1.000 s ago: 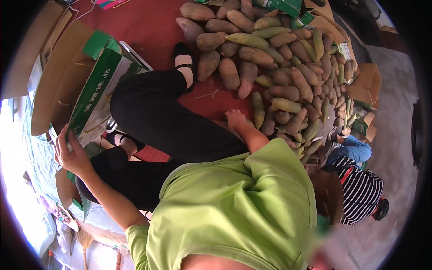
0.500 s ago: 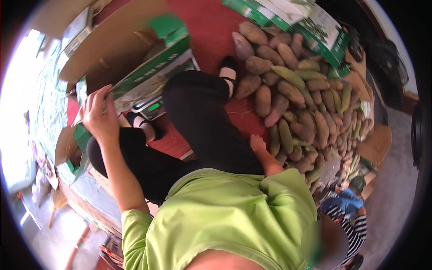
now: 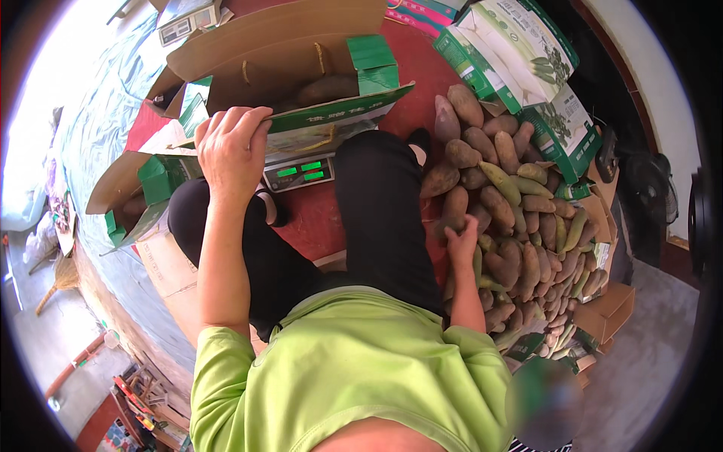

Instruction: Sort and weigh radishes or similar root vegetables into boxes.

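Observation:
My left hand [image 3: 232, 151] is curled over the near edge of an open cardboard box [image 3: 301, 124] with green and white printing. Inside the box lie brown root vegetables [image 3: 327, 90], partly in shadow. Beneath its near side shows a digital scale [image 3: 300, 175] with lit green displays. At the left edge of a large heap of soil-covered roots, my right hand [image 3: 462, 241] closes its fingers about the lower end of a brown root vegetable [image 3: 455, 203]. Longer green roots [image 3: 500, 183] are mixed into the heap.
A smaller open box [image 3: 154, 181] stands left of my knee. Printed green-and-white boxes [image 3: 520, 56] lie beyond the heap, with a black fan [image 3: 654, 181] farther right. A flattened brown carton [image 3: 621, 305] lies by the heap. Another person's head [image 3: 550, 403], blurred, is at lower right.
My view has swung, so the scene sits lower and further right. My right hand has moved forward from beside the heap to a root. My left hand stays on the box's edge.

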Available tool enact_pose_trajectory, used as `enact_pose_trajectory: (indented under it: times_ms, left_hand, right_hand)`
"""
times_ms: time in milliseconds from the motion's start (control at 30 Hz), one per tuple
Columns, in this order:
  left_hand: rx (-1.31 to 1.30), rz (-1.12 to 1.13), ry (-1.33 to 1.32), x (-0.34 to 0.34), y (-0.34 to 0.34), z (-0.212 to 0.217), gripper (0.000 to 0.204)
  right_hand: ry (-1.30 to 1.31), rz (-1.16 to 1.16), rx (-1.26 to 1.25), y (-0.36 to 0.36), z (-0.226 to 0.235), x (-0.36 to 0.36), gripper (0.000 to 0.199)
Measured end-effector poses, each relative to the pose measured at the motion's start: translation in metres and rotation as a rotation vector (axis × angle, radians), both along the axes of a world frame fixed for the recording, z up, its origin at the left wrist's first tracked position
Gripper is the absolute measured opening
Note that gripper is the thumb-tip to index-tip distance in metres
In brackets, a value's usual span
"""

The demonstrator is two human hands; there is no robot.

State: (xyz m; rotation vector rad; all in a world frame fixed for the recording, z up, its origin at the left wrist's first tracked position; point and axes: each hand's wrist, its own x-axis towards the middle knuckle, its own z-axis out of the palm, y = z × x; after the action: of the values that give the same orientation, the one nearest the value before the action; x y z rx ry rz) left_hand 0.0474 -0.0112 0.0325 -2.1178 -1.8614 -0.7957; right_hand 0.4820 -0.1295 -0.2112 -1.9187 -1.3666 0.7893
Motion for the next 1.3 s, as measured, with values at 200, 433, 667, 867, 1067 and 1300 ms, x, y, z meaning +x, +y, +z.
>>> enact_pose_trajectory:
  times_ms: [200,433,667,867,1067,1300]
  left_hand:
    - [0.008,-0.007,0.001,-0.005,-0.004,0.001,0.011]
    - [-0.039,-0.010,0.004,-0.002,-0.006,0.002,0.015]
    - [-0.045,-0.050,0.035,-0.002,-0.005,0.002,0.017]
    - [-0.075,-0.061,0.029,-0.001,-0.008,0.001,0.022]
    - [-0.079,-0.049,0.053,0.000,-0.007,-0.004,0.020]
    - [-0.057,-0.023,0.095,-0.001,-0.007,-0.010,0.020]
  right_hand:
    - [0.215,-0.001,0.514,0.101,0.176,-0.072,0.049]
    - [0.601,0.191,0.920,0.167,0.282,-0.148,0.053]
    - [0.479,0.372,0.726,0.195,0.245,-0.217,0.033]
    - [0.491,0.113,0.714,0.156,0.195,-0.167,0.021]
    - [0.242,0.084,0.237,0.091,0.090,-0.097,0.020]
    - [-0.140,-0.041,-0.090,-0.026,-0.031,-0.010,0.019]
